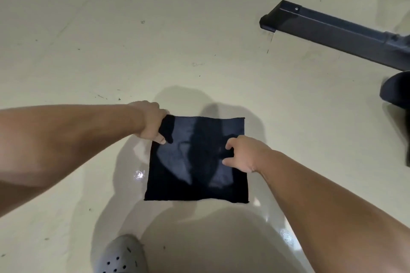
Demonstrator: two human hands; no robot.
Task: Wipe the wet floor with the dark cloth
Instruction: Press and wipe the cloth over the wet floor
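A dark square cloth (195,175) lies spread flat on the pale floor (155,51) in the lower middle of the head view. My left hand (153,123) grips the cloth's far left corner, with a fold of fabric bunched between thumb and fingers. My right hand (243,154) rests on the cloth's right side, its fingertips pinching a small ridge of fabric. Wet, glossy patches (138,175) shine on the floor to the left of the cloth and near its lower right corner.
A black metal furniture leg (332,29) lies across the floor at the upper right. Below it a dark rounded object (397,91) sits at the right edge. A grey perforated clog (122,255) on my foot stands at the bottom, just in front of the cloth.
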